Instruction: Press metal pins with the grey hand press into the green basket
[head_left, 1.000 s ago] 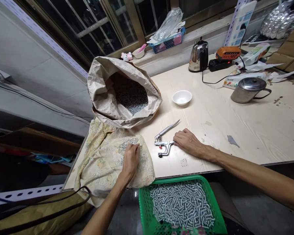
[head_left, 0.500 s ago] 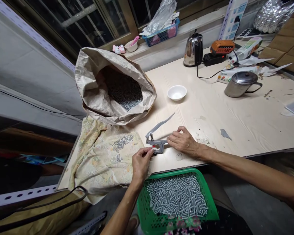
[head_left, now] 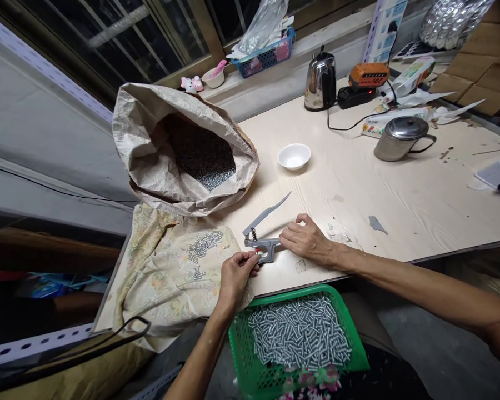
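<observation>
Grey metal hand pliers stand on the pale table, upper handle raised. My right hand is closed on the pliers' lower handle. My left hand pinches something small at the pliers' jaw beside a red tip; what it holds is too small to name. Several small silver pins lie loose on a flowered cloth left of the pliers. A green basket of silver pins sits below the table edge.
An open paper sack full of dark and silver pins stands behind the cloth. A white bowl, a steel kettle, a lidded metal mug and an orange charger sit farther back. A cable loop lies lower left.
My left hand left the pins on the cloth and came right to the pliers' jaw, pinched. My right hand stood the pliers up. The view shifted slightly.
</observation>
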Demonstrator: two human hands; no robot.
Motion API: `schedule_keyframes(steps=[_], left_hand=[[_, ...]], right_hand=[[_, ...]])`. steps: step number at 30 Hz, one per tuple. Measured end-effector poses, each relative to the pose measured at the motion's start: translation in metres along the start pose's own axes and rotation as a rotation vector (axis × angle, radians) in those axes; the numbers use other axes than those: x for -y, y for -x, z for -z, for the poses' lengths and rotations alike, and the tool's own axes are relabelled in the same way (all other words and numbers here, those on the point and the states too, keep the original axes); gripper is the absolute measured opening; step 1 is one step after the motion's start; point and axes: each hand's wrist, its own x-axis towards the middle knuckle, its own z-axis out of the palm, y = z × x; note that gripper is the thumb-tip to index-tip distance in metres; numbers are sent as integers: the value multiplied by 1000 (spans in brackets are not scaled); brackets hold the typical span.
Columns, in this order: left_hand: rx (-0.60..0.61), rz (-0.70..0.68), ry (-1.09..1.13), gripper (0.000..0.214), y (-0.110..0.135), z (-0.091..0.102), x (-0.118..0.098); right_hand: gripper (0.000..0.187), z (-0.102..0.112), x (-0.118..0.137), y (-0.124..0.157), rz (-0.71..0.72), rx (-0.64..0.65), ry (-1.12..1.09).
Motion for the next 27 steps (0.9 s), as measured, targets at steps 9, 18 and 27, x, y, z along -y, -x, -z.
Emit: schedule_keyframes(steps=[9, 18, 27], left_hand=[[333, 325, -135, 37, -15, 15, -17], [423, 440, -251, 33, -11, 12, -19], [462, 274, -318, 44, 7, -1, -13]], right_hand=[[31, -20, -4, 1, -7, -24, -53], [21, -7, -9, 1, -34, 174, -279], [18, -21, -39, -36, -14, 160, 24]])
